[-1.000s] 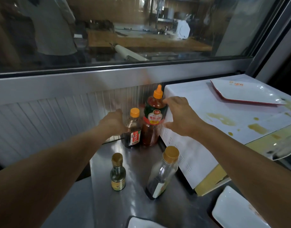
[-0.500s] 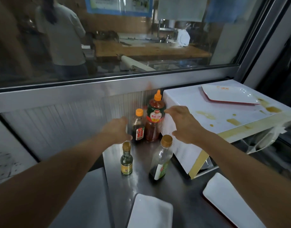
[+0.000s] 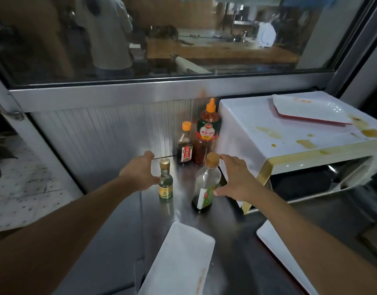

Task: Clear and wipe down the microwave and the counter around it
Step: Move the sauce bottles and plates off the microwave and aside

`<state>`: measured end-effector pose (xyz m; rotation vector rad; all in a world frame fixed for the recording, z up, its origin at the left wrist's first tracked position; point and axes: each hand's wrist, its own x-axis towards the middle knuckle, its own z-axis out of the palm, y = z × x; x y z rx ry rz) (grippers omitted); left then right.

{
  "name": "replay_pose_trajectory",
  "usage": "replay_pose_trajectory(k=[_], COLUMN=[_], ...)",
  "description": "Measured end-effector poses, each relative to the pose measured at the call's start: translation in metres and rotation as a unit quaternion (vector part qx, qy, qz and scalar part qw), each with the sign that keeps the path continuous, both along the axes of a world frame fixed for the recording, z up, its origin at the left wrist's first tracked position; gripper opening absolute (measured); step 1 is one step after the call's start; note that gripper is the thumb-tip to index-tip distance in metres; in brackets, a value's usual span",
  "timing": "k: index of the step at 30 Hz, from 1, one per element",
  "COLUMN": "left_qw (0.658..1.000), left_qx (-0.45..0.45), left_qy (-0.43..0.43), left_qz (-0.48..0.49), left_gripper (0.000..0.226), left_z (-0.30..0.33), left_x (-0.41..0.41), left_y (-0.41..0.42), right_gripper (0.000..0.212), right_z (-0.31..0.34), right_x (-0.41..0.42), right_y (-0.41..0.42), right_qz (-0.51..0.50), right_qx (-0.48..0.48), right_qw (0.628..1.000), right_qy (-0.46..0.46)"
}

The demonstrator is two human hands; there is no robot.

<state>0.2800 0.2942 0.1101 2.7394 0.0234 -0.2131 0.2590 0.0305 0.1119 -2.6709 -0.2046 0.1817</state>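
Head view. Steel table (image 3: 232,235) running along a ribbed metal back wall (image 3: 102,135) below a window (image 3: 162,39). White microwave (image 3: 289,137) standing at the table's right rear, top stained with yellow-brown spills (image 3: 306,144), a white plate with a red rim (image 3: 309,112) lying on it toward the back. In the rear corner between wall and microwave: tall red sauce bottle with orange nozzle (image 3: 206,133) touching the microwave's side, and a darker sauce bottle with orange cap (image 3: 185,145) just beside it on the left.

Nearer the front edge: small green bottle with gold cap (image 3: 165,182) and a clear bottle with tan cap and dark liquid at the bottom (image 3: 206,186), both upright, a gap between them.

Left hand (image 3: 140,174): grip apart, fingers spread, thumb tip at or touching the green bottle's left side, forefinger reaching behind it; not wrapped around it. Right hand (image 3: 236,179): grip likewise apart, thumb touching the clear bottle's label on its right side, fingers arching behind near the cap; cannot tell whether those fingers touch the glass.

Toward the front edge: white rectangular plate (image 3: 179,260) in the middle, a second white plate (image 3: 283,254) at the right, partly under the right forearm. Behind the window glass, a person in a light shirt (image 3: 106,33) standing at a wooden worktop (image 3: 215,52).
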Motion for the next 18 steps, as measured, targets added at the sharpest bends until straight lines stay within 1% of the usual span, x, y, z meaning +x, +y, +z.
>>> replay_pose_trajectory(k=[4,8,12,14,16,18], left_qw=[0.999,0.998,0.996,0.994,0.991,0.99], left_qx=[0.0,-0.021,-0.06,-0.089,-0.12,-0.129], left_qy=[0.021,0.029,0.032,0.024,-0.001,-0.025], left_qz=[0.032,0.048,0.054,0.056,0.057,0.054], left_gripper=[0.078,0.082,0.079,0.071,0.057,0.041], left_z=[-0.018,-0.035,-0.05,-0.056,-0.062,-0.067], left_x=[-0.01,-0.01,0.006,0.018,0.026,0.032], left_y=[-0.001,-0.004,-0.007,-0.008,-0.01,-0.013], right_gripper=[0.087,0.083,0.084,0.079,0.073,0.069], right_z=[-0.023,-0.038,-0.052,-0.059,-0.064,-0.068], right_x=[0.005,0.011,0.013,0.012,0.012,0.013], right_y=[0.007,0.015,0.02,0.023,0.027,0.03], right_qz=[-0.001,-0.031,-0.077,-0.102,-0.116,-0.129], right_qx=[0.066,0.095,0.116,0.133,0.139,0.138], right_qw=[0.998,0.994,0.99,0.985,0.982,0.98], right_qy=[0.002,-0.033,-0.031,-0.035,-0.053,-0.07])
